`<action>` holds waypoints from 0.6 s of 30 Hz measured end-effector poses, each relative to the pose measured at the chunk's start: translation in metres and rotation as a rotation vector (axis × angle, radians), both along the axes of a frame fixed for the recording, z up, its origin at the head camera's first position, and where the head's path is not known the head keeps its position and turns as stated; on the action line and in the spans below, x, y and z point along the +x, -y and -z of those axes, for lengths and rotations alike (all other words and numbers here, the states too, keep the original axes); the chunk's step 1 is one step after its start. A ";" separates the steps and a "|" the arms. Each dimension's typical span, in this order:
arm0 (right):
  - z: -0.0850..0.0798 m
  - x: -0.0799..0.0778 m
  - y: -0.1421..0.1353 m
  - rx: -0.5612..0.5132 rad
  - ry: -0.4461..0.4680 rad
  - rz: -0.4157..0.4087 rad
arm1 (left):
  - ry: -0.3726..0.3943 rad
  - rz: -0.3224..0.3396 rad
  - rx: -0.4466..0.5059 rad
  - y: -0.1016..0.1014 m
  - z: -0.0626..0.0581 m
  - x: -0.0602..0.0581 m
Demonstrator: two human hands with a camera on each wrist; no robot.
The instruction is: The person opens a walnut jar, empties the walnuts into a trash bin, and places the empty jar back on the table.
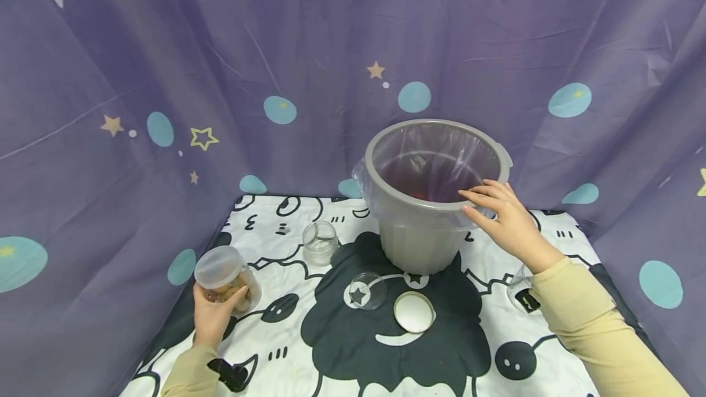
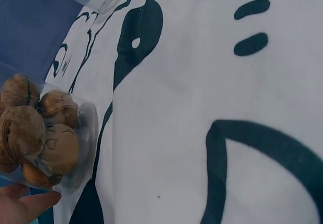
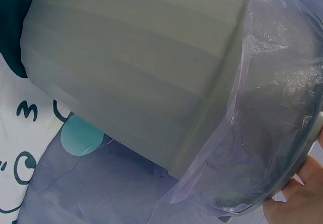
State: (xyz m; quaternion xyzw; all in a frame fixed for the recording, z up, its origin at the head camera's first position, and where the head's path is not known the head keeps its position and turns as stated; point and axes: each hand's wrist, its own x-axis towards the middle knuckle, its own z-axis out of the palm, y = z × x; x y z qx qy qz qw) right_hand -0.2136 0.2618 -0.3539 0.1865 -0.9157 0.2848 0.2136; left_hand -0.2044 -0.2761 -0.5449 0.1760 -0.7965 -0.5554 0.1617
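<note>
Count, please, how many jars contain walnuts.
1: the clear jar, at the head view's lower left, in the left grip. Others may be hidden inside the grey bin.

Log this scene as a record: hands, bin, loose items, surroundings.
Left hand: grips clear container of brown nuts
Right hand: at the bin's near rim; contact unclear
Bin: grey, upright, lined with clear bag
Left of bin: glass jar
In front: clear round piece, white round lid
By right sleeve: clear vessel, partly hidden
Surface: black-and-white patterned cloth
Backdrop: purple curtain
</note>
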 end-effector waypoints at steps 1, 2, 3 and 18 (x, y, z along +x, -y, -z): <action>0.000 0.000 0.000 0.001 0.001 0.001 | -0.006 0.002 -0.008 0.001 0.003 -0.001; 0.001 0.000 0.000 0.002 0.004 0.003 | -0.012 0.011 -0.017 0.001 0.004 -0.002; 0.001 0.000 -0.001 0.003 0.007 0.005 | -0.020 0.015 -0.030 0.003 0.010 -0.004; 0.001 -0.001 -0.001 0.005 0.009 0.006 | -0.095 0.086 -0.045 0.008 0.025 -0.029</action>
